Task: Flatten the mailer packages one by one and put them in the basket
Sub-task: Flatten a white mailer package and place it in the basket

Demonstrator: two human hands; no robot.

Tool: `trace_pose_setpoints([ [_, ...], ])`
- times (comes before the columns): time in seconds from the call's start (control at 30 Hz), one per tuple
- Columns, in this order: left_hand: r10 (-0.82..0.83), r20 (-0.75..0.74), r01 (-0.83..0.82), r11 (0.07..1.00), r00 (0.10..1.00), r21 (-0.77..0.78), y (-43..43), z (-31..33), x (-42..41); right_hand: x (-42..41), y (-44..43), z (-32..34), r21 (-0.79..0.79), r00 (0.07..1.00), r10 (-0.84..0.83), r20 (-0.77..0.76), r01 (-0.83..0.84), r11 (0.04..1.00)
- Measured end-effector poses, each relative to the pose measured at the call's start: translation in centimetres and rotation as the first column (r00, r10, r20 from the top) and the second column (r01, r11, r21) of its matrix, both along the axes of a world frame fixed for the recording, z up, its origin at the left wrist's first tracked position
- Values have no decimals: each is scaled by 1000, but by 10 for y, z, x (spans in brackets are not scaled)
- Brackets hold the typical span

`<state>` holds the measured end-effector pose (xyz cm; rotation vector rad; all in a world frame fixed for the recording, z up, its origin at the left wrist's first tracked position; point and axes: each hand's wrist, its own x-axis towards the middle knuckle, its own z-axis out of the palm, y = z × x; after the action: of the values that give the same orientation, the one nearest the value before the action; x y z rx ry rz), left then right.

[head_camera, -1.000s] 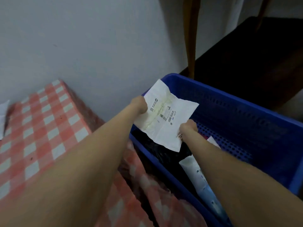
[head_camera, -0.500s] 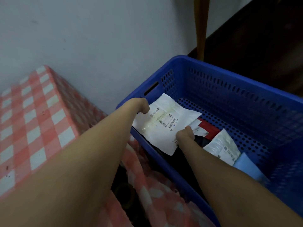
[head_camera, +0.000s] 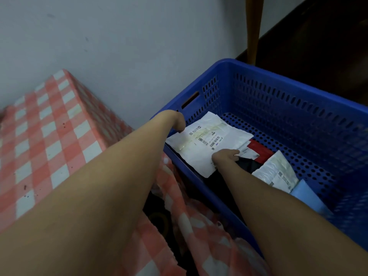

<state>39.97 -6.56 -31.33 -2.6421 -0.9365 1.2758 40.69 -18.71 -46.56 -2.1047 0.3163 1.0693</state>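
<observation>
Looking down through the head camera, I see two bare arms reaching into the blue perforated plastic basket (head_camera: 278,100), which fills the right half of the frame. The flat white mailer package (head_camera: 201,148) with printed barcode labels lies inside the basket at its left end, close to the near wall, resting on a black item (head_camera: 249,165). The left hand (head_camera: 177,121) is at the mailer's upper left edge, wrist bent down and fingers curled toward the paper. I cannot tell whether it pinches the edge or only touches it. The right hand (head_camera: 225,156) lies on the mailer's lower right edge, fingers stretched out toward the right and gripping nothing I can make out.

Right of that hand sit a flat red packet (head_camera: 262,152), a second white labelled mailer (head_camera: 276,172) and a pale blue flat piece (head_camera: 306,194), all inside the basket. At the left of the frame, a bench (head_camera: 49,126) covered in red-and-white checked cloth stands just beside the basket. A grey wall (head_camera: 119,46) fills the upper left, and a wooden leg (head_camera: 253,26) rises at the upper right behind the basket.
</observation>
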Motion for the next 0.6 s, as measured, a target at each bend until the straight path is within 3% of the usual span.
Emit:
trace_pose_setpoints([
  [0.07, 30, 50, -29, 999, 998, -33, 4, 0, -2, -2, 1, 13, -114, 999, 44, -20, -46, 992],
  [0.33, 84, 169, -72, 995, 982, -72, -6, 39, -32, -7, 12, 75, -14, 970, 147, 194, -147, 989],
  [0.5, 132, 368, -133, 991, 920, -23, -7, 77, -61, -21, 24, 133, 26, 876, 214, 432, -249, 968],
  [0.6, 116, 554, -158, 987, 825, 28, -6, 104, -83, -36, 35, 175, 40, 818, 237, 524, -301, 953],
])
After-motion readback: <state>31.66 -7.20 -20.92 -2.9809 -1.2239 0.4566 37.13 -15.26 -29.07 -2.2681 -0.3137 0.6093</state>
